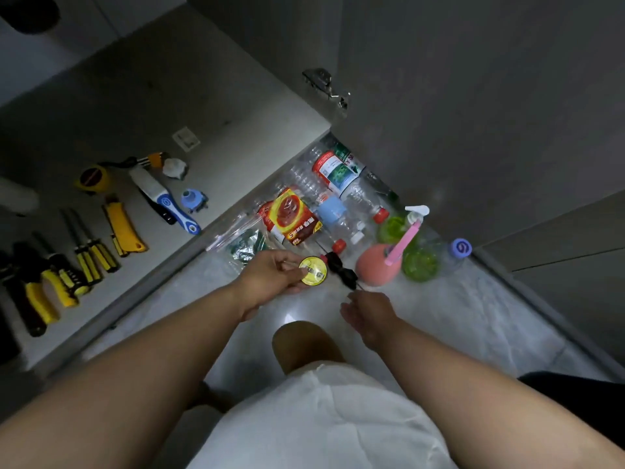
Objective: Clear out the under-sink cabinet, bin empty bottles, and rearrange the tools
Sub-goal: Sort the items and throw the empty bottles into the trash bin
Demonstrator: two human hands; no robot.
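Observation:
My left hand pinches a small round yellow tin over the floor, just in front of the bottle pile. My right hand hovers lower right of it, fingers loosely curled, holding nothing that I can see; a small black object lies on the floor just beyond its fingertips. Clear plastic bottles with red caps lie heaped against the open cabinet door, with a red and yellow packet on top. Tools lie in a row on the cabinet floor at left: yellow-handled screwdrivers, pliers, a utility knife, a tape measure.
A pink spray bottle, green bottles and a blue-capped bottle stand at the right of the pile. The open cabinet door with its hinge rises behind them. A blue-white brush lies among the tools. My knee is below.

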